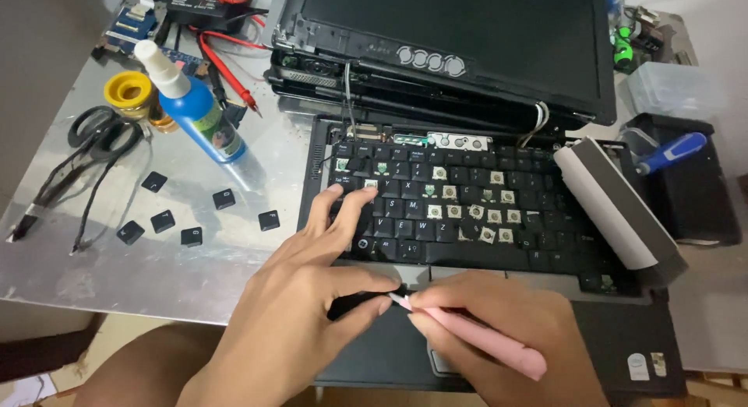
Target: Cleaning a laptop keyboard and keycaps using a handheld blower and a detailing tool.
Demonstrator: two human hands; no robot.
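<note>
Left hand [312, 298] lies over the near left part of the laptop keyboard [467, 208], index finger stretched onto the keys, thumb and another finger pinched on something small and dark that the hand mostly hides; what it is cannot be made out. Right hand [506, 329] is closed around a pink tool [475, 337], its pale tip just beside the left thumb, over the strip below the space bar; the tip's contact is hard to see. Many keys are off, bare white mounts showing mid-keyboard. Loose black keycaps [195, 216] sit on the metal table [117, 274] left of the laptop, near a blue spray bottle [199, 107] and black scissors [97, 130]. A grey-and-white bar [615, 208] leans across the keyboard's right end, hiding keys there. The laptop's screen [467, 33] is cut off by the top edge.
</note>
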